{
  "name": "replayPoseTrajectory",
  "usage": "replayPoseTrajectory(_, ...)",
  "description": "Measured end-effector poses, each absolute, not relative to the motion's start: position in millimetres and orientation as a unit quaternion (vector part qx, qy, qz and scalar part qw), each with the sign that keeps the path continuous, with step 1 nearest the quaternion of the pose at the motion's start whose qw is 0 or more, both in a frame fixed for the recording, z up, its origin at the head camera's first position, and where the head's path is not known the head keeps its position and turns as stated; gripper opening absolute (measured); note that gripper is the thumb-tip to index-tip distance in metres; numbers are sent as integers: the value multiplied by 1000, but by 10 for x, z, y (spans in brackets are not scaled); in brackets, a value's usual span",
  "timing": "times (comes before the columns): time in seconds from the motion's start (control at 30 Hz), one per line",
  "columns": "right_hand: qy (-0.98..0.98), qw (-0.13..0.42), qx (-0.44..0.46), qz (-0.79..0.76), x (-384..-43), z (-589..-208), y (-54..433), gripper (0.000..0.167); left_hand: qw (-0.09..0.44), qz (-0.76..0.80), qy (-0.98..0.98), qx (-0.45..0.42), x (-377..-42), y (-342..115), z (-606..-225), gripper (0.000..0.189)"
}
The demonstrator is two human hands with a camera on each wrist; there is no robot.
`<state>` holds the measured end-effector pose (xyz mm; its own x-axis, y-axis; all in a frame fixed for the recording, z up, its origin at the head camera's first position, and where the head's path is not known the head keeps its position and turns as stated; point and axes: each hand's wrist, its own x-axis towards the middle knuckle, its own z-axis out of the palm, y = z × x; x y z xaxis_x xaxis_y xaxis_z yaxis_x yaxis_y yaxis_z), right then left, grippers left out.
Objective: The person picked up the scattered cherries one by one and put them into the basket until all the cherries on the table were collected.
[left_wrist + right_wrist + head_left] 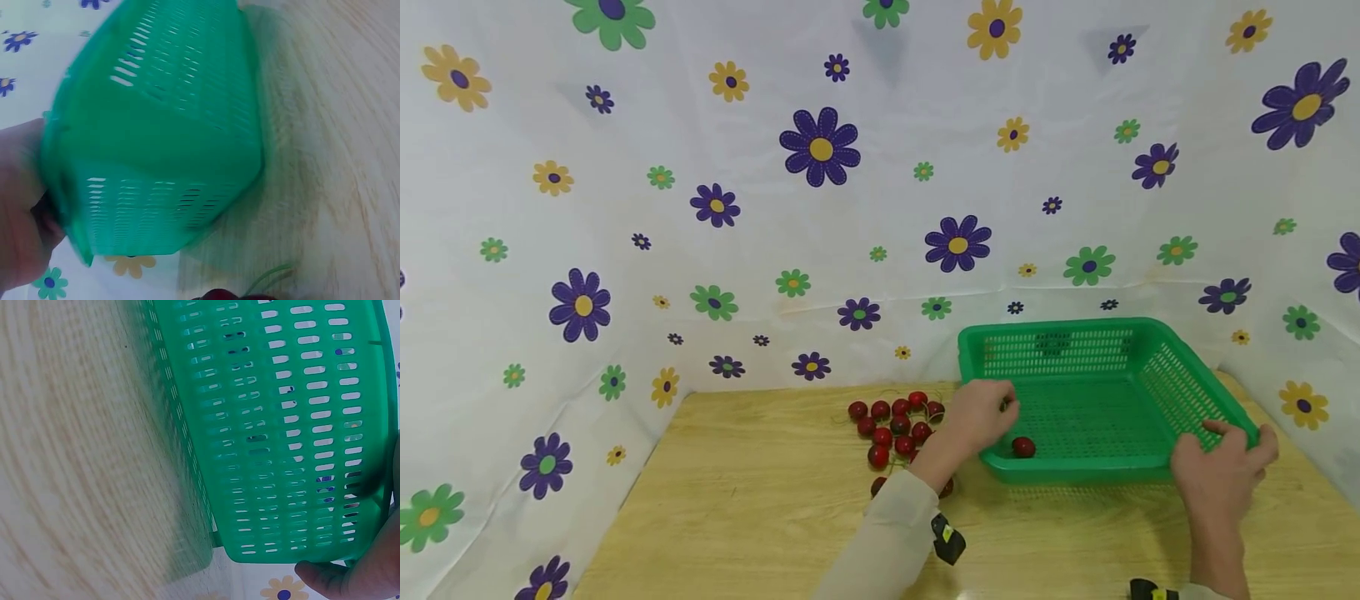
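My left hand (988,412) reaches over the left rim of a green plastic basket (1075,475), its fingers curled. Between thumb and fingers shows a small dark patch, seemingly a cherry, mostly hidden; the left wrist view is blurred there. Inside the basket, one dark red cherry (1023,447) lies near the front left corner. A cluster of red cherries (900,425) with thin stems spreads on the table left of the basket, partly behind my left forearm. My right hand (1221,471) holds the basket's rim at the front right corner, the thumb (322,578) outside it.
The light wooden table (760,483) carries the basket and cherries. Behind and at both sides hangs a white cloth (880,192) printed with flowers. The basket's back stands close to it. Dark bands with yellow marks (947,537) sit at my wrists.
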<state>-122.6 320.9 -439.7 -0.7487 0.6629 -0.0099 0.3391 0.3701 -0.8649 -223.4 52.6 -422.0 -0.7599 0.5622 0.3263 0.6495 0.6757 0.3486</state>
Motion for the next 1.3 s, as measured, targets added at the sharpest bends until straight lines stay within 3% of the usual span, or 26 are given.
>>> replayPoseTrajectory(0.17, -809, 165, -311, 470, -1227, -4372, 3206, 58, 41, -338, -880, -330, -2192, 367, -4190, 13)
replayPoseTrajectory(0.37, -809, 157, -317, 470, -1222, -4376, 3201, 59, 26, -379, -871, -311, -2075, 183, -4164, 15)
replayPoseTrajectory(1.0, -807, 158, -318, 471, -1228, -4364, 3200, 59, 131, -446, -866, -181, -1703, -432, -4108, 11)
replayPoseTrajectory(1.3, -808, 161, -314, 472, -1223, -4378, 3206, 58, 145, -468, -862, -127, -1636, -643, -4207, 9)
